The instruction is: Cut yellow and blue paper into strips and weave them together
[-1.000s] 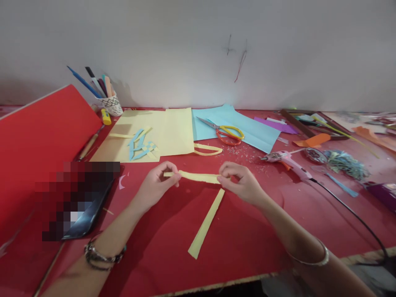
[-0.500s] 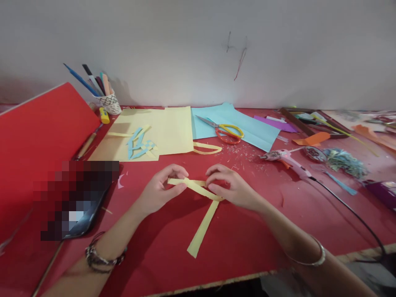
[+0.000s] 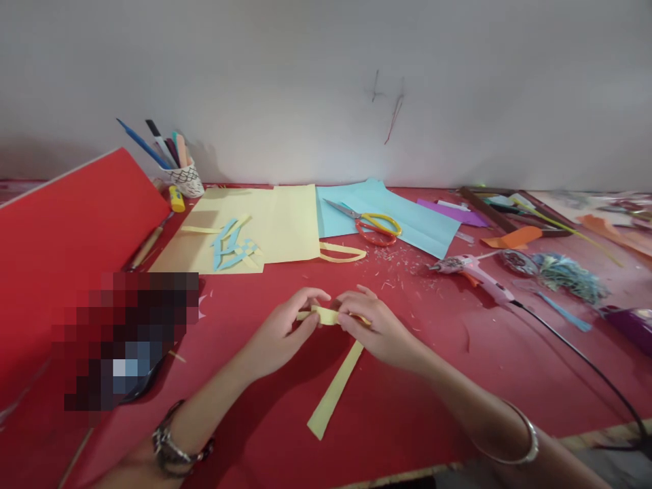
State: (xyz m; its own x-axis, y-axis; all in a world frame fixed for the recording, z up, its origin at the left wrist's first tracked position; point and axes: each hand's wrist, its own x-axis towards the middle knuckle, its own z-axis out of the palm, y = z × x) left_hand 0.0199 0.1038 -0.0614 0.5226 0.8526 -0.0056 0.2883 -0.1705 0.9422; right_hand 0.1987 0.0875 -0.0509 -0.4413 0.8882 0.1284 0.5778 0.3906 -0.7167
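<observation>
1. Head view: pinching a narrow pale-yellow paper strip [image 3: 327, 316] between thumb and fingers of the left hand [image 3: 285, 333] and of the right hand [image 3: 379, 322], close together above the glossy red tabletop [image 3: 418, 407].
2. Hiding part of that strip behind the fingers; cannot tell its full shape.
3. Lying slantwise on the tabletop, below the right hand: a longer flat pale-yellow paper strip [image 3: 336, 394].
4. Spread beyond the hands: pale-yellow paper sheets [image 3: 293, 227] bearing interlaced blue-and-yellow paper strips [image 3: 237, 248], beside light-blue paper sheets [image 3: 428, 227] carrying metal scissors with yellow and red handles [image 3: 346, 210].
5. Resting towards the right: a pink glue gun [image 3: 489, 280] with a black cable [image 3: 575, 345], near a tangled blue-green bundle of strands [image 3: 568, 275].
</observation>
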